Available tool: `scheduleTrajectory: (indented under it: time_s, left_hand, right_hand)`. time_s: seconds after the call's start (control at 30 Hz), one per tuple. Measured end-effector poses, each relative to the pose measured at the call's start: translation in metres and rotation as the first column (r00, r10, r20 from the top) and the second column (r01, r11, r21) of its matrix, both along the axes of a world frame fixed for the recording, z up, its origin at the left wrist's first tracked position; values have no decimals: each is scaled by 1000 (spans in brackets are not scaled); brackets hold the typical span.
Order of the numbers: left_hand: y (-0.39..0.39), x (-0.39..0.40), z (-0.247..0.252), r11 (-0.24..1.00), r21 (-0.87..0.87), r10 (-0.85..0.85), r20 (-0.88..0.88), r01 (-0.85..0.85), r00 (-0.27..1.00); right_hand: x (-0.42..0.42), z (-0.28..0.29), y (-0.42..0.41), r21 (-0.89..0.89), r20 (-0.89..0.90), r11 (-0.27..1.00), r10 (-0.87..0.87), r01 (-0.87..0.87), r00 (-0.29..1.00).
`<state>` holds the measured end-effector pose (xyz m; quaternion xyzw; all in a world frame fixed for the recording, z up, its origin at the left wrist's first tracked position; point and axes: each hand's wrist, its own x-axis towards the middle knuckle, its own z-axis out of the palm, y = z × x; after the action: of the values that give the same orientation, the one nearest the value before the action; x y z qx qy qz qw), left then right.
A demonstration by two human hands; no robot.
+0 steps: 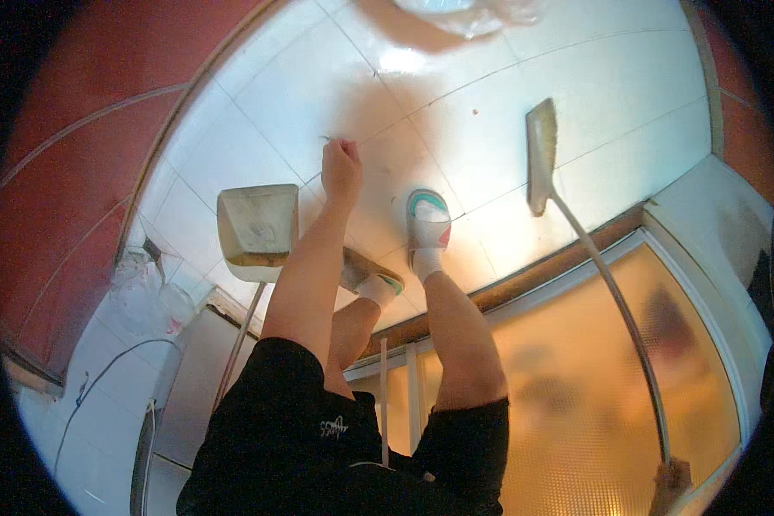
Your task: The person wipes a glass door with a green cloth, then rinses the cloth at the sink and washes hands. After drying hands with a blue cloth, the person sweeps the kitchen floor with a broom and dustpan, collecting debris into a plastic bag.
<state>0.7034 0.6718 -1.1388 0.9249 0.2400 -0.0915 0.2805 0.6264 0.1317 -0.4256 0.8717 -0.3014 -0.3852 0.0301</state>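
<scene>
My left arm reaches down over the white tiled floor [587, 71], and my left hand [343, 169] is curled into a loose fist. Beside its fingers a thin dark strand [326, 137] shows; whether it is held or lies on the floor is unclear. Left of this forearm a pale dustpan [258, 219] stands with its long handle [240, 348] running behind my black sleeve. At the lower right edge, my right hand [674, 480] grips the long broom handle [619, 303]. The flat broom head [542, 155] is over the tiles to the right.
My feet wear slippers [429, 222]. Behind me is a sliding door with textured panes [574, 387]. Clear plastic bags lie at the left [145, 290] and top [477, 19]. Red wall panels [97, 116] border the floor. A small brown speck [475, 112] lies on the tiles.
</scene>
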Motion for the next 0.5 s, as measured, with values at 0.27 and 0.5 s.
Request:
scheduleTrajectory:
  time_s: [0.27, 0.5]
  left_hand:
    - [-8, 62, 98, 966, -237, 184, 337, -106, 923]
    - [-64, 211, 359, 688, -719, 306, 408, 96, 860]
  right_hand:
    - [35, -27, 65, -93, 68, 993, 77, -71, 995]
    - [39, -17, 84, -183, -68, 935, 296, -304, 953]
